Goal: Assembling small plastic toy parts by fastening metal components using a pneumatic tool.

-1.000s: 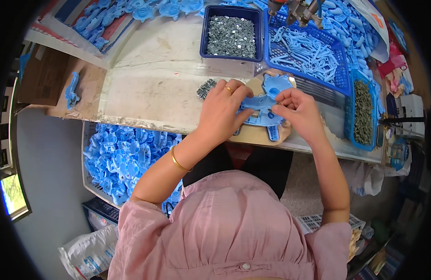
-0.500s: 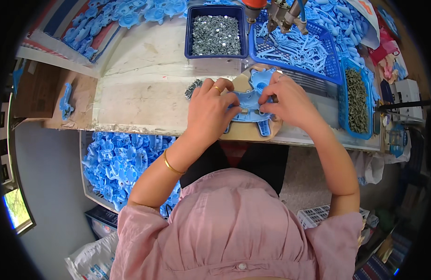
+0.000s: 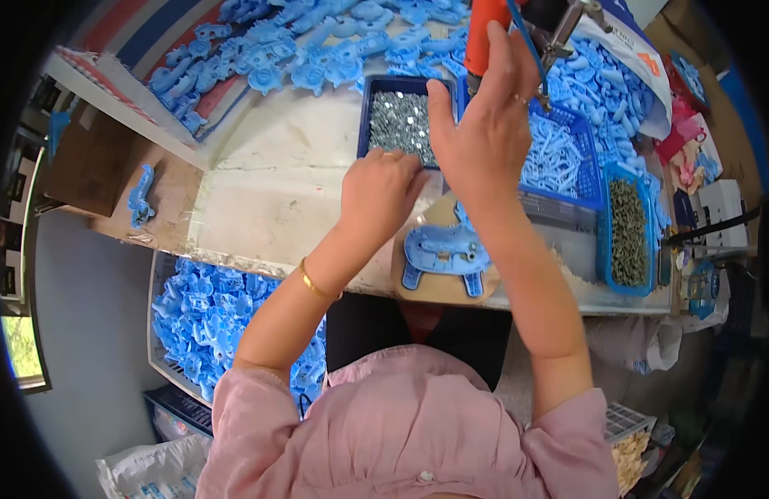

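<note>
My left hand [image 3: 374,193] is at the near rim of a dark blue tray [image 3: 364,125] of small shiny metal pieces. Its fingers are curled together, and their tips are hidden, so what they hold cannot be made out. Raised further right, my right hand [image 3: 484,125] has its thumb spread from its stretched fingers. Those fingers reach up beside a hanging orange-red power screwdriver [image 3: 487,41], without a visible grip on it. A light blue plastic shell part [image 3: 442,249] lies on a tan board [image 3: 411,287] at the bench edge, partly covered by my right forearm.
Behind the right hand is a blue basket [image 3: 590,166] of thin blue plastic pieces. A light blue tray [image 3: 605,262] of screws stands at the right. Blue parts [image 3: 318,54] are heaped at the back. A crate of blue parts [image 3: 210,324] stands below the bench, left.
Both hands have left the blue shell part. The left moved to the metal-piece tray, and the right rose toward the screwdriver with its fingers spreading. The view has shifted too.
</note>
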Demonstrator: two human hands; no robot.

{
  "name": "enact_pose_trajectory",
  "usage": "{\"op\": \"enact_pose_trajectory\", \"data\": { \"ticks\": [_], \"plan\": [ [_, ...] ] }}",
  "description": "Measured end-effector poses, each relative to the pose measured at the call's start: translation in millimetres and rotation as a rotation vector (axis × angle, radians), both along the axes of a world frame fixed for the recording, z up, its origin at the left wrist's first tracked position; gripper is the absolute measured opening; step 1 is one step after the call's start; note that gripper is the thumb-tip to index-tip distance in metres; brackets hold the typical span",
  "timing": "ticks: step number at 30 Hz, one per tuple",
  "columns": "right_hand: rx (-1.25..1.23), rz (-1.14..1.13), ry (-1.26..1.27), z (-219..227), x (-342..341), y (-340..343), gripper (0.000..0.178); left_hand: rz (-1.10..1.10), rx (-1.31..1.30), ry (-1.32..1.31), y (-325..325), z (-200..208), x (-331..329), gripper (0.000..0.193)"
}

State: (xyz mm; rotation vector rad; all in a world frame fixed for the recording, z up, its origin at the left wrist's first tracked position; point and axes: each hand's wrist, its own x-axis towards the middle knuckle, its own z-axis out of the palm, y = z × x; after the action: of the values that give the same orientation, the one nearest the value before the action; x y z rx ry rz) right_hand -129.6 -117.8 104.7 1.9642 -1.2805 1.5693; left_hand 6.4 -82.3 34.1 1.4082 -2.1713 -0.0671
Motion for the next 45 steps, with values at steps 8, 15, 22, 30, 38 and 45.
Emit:
{"op": "enact_pose_trajectory", "data": {
  "ticks": [8, 15, 22, 30, 38, 45],
  "plan": [
    [-0.142, -0.153, -0.119, -2, 3, -75, 0.078, -0.048, 0.106, -0.097, -83, -33, 14, 0.020],
    [0.175, 0.123, -0.221, 27, -27, -37, 0.081, -0.109, -0.045, -0.072, -84, -34, 16, 0.009],
    [0.593, 0.307, -0.177, 46, -47, 1, 0.051, -0.116, -0.086, -0.050, -46, -14, 14, 0.010],
    [0.765, 0.801, -0.502, 30, -32, 40, 0.030, -0.310, 0.146, 0.376, 20, -4, -3, 0.010],
    [0.746, 0.846, -0.583, 23, -25, 53, 0.039, -0.323, 0.335, 0.608, 41, -11, -5, 0.014],
    [0.714, 0.865, -0.612, 19, -26, 54, 0.040, -0.325, 0.455, 0.705, 46, -14, -4, 0.016]
  ]
}}
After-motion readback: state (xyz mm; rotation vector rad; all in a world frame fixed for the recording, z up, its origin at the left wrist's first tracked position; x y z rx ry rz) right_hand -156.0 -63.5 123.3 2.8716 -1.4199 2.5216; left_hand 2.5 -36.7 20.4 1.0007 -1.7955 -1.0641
